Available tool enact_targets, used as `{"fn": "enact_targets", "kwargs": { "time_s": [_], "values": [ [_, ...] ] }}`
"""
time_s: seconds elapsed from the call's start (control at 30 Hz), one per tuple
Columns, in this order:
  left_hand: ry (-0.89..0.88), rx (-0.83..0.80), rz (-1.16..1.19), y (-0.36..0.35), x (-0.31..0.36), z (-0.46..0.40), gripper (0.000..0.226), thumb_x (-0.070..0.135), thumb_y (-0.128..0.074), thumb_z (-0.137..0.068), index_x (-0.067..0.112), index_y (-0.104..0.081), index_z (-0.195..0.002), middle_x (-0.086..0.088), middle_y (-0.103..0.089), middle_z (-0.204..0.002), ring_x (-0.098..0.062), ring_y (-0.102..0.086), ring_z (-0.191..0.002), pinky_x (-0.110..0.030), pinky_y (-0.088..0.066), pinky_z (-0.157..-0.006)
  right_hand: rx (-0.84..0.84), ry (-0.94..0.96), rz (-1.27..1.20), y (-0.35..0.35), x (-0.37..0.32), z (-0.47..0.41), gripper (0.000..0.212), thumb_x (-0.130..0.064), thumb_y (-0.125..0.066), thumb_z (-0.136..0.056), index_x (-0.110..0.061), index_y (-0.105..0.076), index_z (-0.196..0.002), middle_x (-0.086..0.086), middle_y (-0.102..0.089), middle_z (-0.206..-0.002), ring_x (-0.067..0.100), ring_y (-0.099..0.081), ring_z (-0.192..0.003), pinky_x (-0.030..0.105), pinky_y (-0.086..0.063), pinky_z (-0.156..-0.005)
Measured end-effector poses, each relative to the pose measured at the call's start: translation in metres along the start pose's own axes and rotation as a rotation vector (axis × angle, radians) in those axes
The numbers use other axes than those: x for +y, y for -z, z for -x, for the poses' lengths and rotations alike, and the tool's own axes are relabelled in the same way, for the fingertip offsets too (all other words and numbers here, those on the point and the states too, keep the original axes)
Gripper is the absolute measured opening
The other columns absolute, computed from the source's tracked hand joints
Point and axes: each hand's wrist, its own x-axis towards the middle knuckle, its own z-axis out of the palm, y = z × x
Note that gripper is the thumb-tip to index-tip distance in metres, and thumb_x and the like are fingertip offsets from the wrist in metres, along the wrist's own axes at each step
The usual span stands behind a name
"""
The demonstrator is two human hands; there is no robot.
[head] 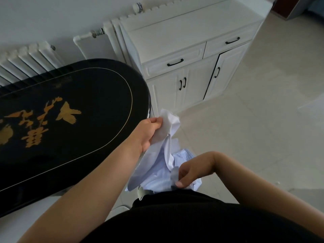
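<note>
Right hand (189, 174) pinching the near, lower folds of a pale blue shirt (157, 165), left hand (149, 132) gripping its far upper end, garment hanging between them, just right of a black lacquered table (70, 120)

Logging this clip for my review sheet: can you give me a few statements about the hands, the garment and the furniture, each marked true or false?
1. The left hand and the right hand both grip the pale blue shirt. True.
2. The shirt lies spread flat on the black table. False: it hangs bunched between the hands, off the table's rounded end and above the floor.
3. The black table carries gold decoration. True.
4. The white cabinet has gold knobs. False: its handles are black bars.
5. A radiator stands behind the table. True.
</note>
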Motion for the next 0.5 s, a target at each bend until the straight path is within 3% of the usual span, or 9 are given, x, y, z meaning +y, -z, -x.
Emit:
{"fn": "enact_targets", "kwargs": {
  "time_s": [0.1,0.2,0.3,0.4,0.5],
  "values": [
    [-0.006,-0.013,-0.013,-0.001,-0.004,0.001,0.025,0.021,-0.051,-0.098,0.005,-0.064,-0.112,-0.011,-0.068,-0.093,-0.021,-0.064,-0.082,-0.041,-0.054,-0.085,0.025,-0.002,0.091,0.002,-0.015,0.002,0.033,-0.049,-0.043,-0.090,-0.028,-0.053,-0.066,-0.012,-0.049,-0.067,-0.007,-0.048,-0.053,0.012,-0.039,-0.063],
    [-0.009,-0.061,-0.030,0.001,-0.004,0.003,0.019,0.021,-0.051,-0.098,0.010,-0.066,-0.098,-0.009,-0.067,-0.087,-0.020,-0.064,-0.076,-0.036,-0.055,-0.075,0.081,-0.059,0.213,0.001,-0.021,-0.001,0.036,-0.049,-0.047,-0.094,-0.026,-0.054,-0.068,-0.008,-0.054,-0.069,-0.001,-0.050,-0.059,0.015,-0.040,-0.065],
    [-0.010,-0.114,-0.040,0.004,-0.006,0.002,0.017,0.020,-0.052,-0.097,0.011,-0.067,-0.096,-0.009,-0.068,-0.088,-0.021,-0.064,-0.077,-0.036,-0.056,-0.074,0.271,-0.044,0.326,0.003,-0.026,-0.003,0.033,-0.044,-0.046,-0.096,-0.019,-0.054,-0.077,-0.003,-0.055,-0.080,0.009,-0.049,-0.071,0.022,-0.040,-0.072],
    [-0.058,-0.177,-0.102,0.008,-0.008,0.001,0.018,0.020,-0.053,-0.096,0.009,-0.068,-0.098,-0.009,-0.069,-0.087,-0.019,-0.066,-0.077,-0.033,-0.057,-0.075,0.518,0.072,0.316,0.010,-0.034,0.002,0.032,-0.033,-0.042,-0.100,-0.023,-0.048,-0.069,-0.009,-0.047,-0.071,0.004,-0.041,-0.062,0.018,-0.033,-0.060],
    [-0.132,-0.263,-0.272,0.010,-0.011,0.003,0.021,0.019,-0.056,-0.095,0.014,-0.072,-0.084,-0.007,-0.069,-0.080,-0.018,-0.064,-0.075,-0.033,-0.053,-0.075,0.690,0.199,0.353,0.013,-0.046,0.008,0.027,-0.032,-0.044,-0.099,-0.014,-0.052,-0.080,-0.006,-0.047,-0.070,0.004,-0.041,-0.060,0.016,-0.036,-0.059]
  ]
}}
